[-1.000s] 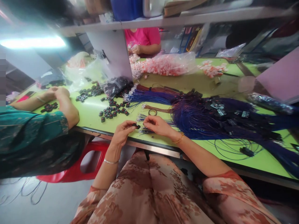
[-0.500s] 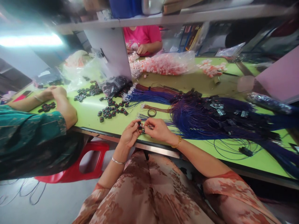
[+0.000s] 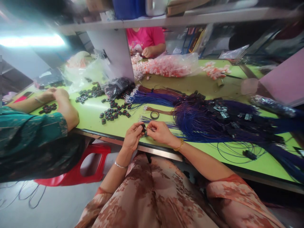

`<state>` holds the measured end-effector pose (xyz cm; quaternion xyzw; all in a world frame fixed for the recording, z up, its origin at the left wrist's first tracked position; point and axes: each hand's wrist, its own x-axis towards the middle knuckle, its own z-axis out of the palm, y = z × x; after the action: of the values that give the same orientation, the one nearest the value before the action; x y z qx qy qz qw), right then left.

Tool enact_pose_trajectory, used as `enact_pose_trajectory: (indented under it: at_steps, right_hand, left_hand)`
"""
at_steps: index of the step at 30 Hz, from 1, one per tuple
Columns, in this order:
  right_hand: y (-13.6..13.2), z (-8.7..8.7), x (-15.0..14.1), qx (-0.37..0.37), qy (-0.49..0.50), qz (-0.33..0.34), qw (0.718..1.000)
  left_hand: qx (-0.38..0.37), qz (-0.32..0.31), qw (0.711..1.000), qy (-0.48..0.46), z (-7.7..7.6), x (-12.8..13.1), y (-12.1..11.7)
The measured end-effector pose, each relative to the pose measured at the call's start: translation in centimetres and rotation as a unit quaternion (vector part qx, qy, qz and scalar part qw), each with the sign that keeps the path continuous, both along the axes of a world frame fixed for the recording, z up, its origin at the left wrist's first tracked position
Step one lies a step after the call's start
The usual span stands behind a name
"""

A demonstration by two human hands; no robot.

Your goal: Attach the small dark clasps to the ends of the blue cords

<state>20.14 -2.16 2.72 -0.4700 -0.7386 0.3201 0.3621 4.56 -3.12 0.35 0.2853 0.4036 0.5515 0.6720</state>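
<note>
Over the table's front edge my two hands meet at a small black plastic connector [image 3: 143, 128]. My left hand [image 3: 133, 135] pinches it between thumb and fingertips. Close against its right side, my right hand [image 3: 160, 131] is closed in a pinch on a thin wire, mostly covered by the fingers. Just behind them lie loose dark wires [image 3: 148, 119] with silvery tips. A roll of black tape [image 3: 155, 115] rests beyond my right hand. Several black connectors with red parts [image 3: 114, 112] are scattered to the left.
A large heap of blue and purple wires [image 3: 194, 122] covers the right side of the green table [image 3: 92, 122]. Bags of pink-white parts [image 3: 166, 65] stand behind. At left are a co-worker's arms [image 3: 65, 107] and a red stool [image 3: 95, 164]. Another person [image 3: 148, 41] sits opposite.
The black connector has shifted and turned slightly in my left fingers, toward my right hand. Both hands stay nearly in place. The person opposite has moved a hand slightly.
</note>
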Motion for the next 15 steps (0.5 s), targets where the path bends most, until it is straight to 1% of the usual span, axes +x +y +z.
enact_pose_trajectory:
  at_steps: [5, 8, 12, 15]
  right_hand:
    - [0.2, -0.7, -0.1, -0.008, 0.016, 0.033, 0.999]
    - [0.1, -1.1, -0.2, 0.005, -0.005, 0.054, 0.999]
    - [-0.5, -1.3, -0.7, 0.028, -0.05, 0.049, 0.997]
    - [0.0, -0.9, -0.3, 0.024, -0.086, 0.079, 0.993]
  left_hand:
    - [0.01, 0.049, 0.998, 0.034, -0.4, 0.8, -0.3]
    - [0.007, 0.071, 0.996, 0.049, -0.6, 0.9, -0.4]
    - [0.019, 0.079, 0.993, 0.082, -0.6, 0.8, -0.9]
    - [0.011, 0.065, 0.993, 0.102, -0.8, 0.4, -1.3]
